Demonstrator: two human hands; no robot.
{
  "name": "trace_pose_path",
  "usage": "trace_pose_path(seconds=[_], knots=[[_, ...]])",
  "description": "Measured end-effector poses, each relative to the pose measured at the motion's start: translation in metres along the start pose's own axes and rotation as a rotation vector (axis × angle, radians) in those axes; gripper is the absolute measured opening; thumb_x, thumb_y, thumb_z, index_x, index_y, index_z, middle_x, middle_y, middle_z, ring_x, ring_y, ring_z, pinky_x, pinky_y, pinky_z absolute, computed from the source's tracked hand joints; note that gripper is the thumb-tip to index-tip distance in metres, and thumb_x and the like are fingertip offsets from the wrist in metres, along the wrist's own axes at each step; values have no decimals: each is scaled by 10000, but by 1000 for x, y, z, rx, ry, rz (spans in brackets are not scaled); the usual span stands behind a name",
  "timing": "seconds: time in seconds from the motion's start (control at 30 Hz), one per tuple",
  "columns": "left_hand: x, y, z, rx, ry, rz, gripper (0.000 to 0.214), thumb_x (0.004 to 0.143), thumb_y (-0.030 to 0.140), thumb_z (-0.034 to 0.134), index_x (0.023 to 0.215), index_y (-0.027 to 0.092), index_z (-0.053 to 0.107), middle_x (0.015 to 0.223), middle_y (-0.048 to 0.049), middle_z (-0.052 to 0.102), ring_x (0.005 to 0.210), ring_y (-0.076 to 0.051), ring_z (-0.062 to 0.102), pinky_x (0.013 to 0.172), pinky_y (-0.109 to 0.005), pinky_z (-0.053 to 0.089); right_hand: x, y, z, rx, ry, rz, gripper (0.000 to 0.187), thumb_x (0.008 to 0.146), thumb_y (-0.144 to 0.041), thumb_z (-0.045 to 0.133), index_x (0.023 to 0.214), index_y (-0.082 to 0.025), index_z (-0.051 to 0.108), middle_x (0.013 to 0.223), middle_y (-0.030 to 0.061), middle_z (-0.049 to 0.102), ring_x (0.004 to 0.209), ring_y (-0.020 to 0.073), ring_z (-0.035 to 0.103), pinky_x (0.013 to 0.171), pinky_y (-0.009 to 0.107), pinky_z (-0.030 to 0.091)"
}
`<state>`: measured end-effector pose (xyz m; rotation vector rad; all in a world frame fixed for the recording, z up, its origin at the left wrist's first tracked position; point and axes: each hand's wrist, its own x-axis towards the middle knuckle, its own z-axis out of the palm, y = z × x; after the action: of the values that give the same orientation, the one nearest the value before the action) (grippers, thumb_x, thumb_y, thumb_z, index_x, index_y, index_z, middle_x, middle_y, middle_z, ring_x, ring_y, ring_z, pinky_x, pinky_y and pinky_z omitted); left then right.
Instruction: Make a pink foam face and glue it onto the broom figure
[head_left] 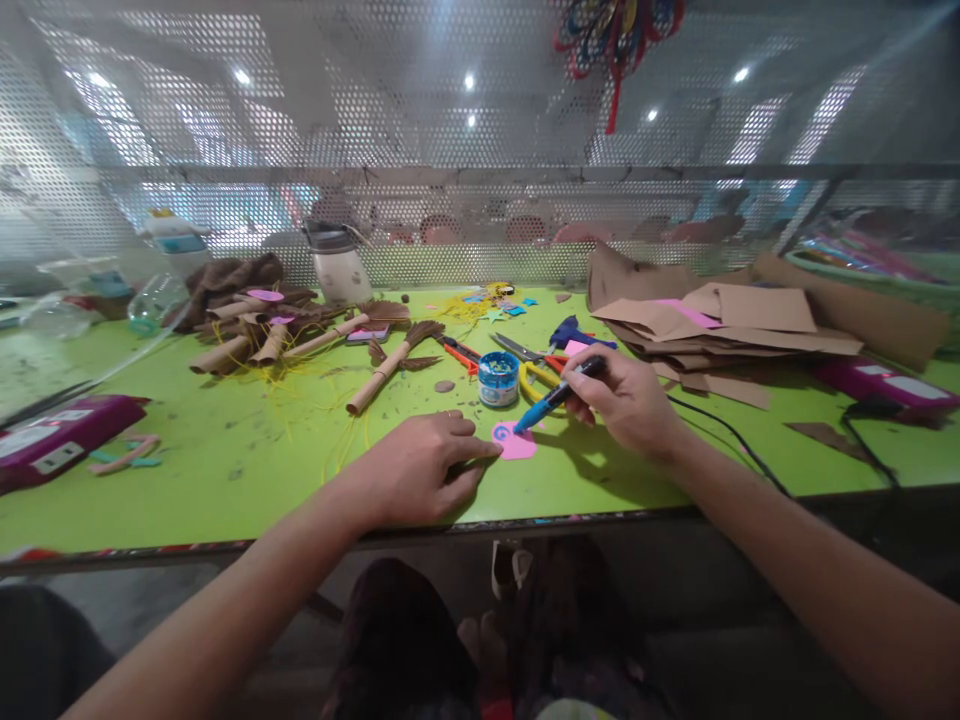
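A small pink paper piece (516,447) lies flat on the green table, with a blue curl drawn on it. My left hand (431,465) rests beside it, index finger stretched onto the paper's left edge, the other fingers loosely bent around nothing. Between the fingers of my right hand (622,395) is a black and blue marker (553,400), tilted so that its blue tip touches the paper. Just behind the paper stands an uncovered jar (498,380) with blue smears around its rim. Yellow-handled scissors (541,383) lie right of the jar, partly hidden by my right hand.
Rolled brown paper tubes (382,378) and yellow strings are on the left. Stacked brown paper (735,325) sits at the right. Purple power strips (64,440) lie at both sides, a black cable (739,440) near my right arm. A perforated screen (420,130) rises behind the table.
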<state>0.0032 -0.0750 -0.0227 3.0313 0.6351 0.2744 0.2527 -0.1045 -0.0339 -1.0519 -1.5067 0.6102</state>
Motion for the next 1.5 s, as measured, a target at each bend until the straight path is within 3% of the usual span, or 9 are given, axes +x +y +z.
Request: trace_pose_path(seconds=[0.43,0.73,1.0,1.37,1.5], knots=[[0,1,0,8,-1,-3,324,927,203,465,1155,212,695,808,-53,615,767,-179,562,675,-292,391,-2,-2,-1,-14,52,-7,139,831,-304,573,807,-168,559,515,-28,576,409,97,511,400,213,414],[-1,0,0,2,-1,-7,321,935,220,461,1149,216,699,819,-57,623,768,-178,559,672,-291,387,-2,-4,0,-11,-12,-29,106,824,-270,568,783,-172,557,546,-33,561,440,94,516,418,212,408],[1,0,0,8,9,7,328,936,222,448,1146,202,700,800,-61,621,760,-181,560,662,-296,387,-2,-2,-3,-32,92,-39,111,833,-278,571,792,-176,562,505,-43,550,419,88,487,423,213,397],[1,0,0,6,12,4,327,925,211,463,1149,193,700,799,-66,617,759,-178,561,659,-290,392,-3,-9,1,-60,-6,-21,110,830,-278,558,781,-180,548,540,-36,547,447,87,488,426,205,380],[1,-1,0,1,5,-2,330,930,214,457,1153,191,699,797,-66,614,759,-179,559,664,-292,389,-3,-5,-2,-68,35,-44,109,830,-272,559,772,-181,549,542,-41,536,439,83,477,429,209,381]])
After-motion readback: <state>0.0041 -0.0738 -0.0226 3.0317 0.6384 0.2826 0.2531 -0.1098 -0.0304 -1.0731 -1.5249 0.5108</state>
